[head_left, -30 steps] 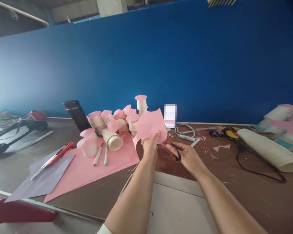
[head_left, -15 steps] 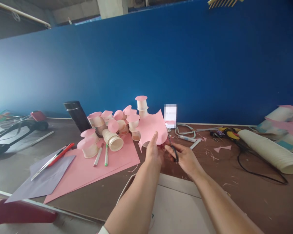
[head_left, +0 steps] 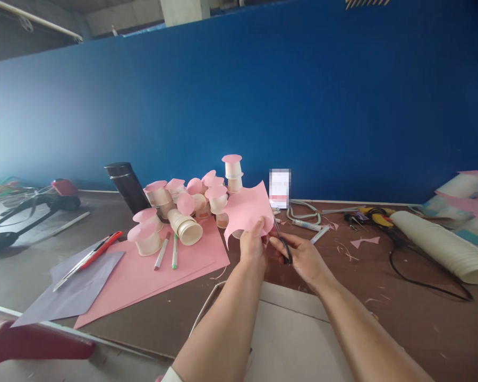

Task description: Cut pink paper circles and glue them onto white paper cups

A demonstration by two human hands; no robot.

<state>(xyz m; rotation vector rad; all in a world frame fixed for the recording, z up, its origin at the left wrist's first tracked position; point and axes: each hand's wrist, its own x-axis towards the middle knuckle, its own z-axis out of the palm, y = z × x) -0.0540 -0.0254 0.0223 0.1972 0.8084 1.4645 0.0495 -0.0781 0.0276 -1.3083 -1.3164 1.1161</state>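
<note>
My left hand [head_left: 254, 244] pinches a piece of pink paper [head_left: 247, 208] by its lower right part, thumb on top. The paper has curved, cut edges and pointed corners. Closed round the black handles of a pair of scissors [head_left: 287, 250] is my right hand [head_left: 302, 257], just right of the paper. The blades point up along the paper's right edge; whether they touch it I cannot make out. Behind the paper stand several paper cups [head_left: 148, 245] topped with pink paper discs. A nested stack of cups [head_left: 189, 233] lies on its side to the left.
Pink sheets [head_left: 143, 284], a grey sheet [head_left: 79, 286], a red utility knife [head_left: 99, 250] and two markers [head_left: 174, 252] lie left. A black bottle [head_left: 128, 187] leans behind. Right are a long cup stack [head_left: 442, 246], a cable [head_left: 426, 286] and scraps. A cardboard box [head_left: 290, 329] sits below my arms.
My left thumb and the pink paper have shifted slightly, with the paper tilting a little. The scissors stay at its right edge. The whole view has moved slightly.
</note>
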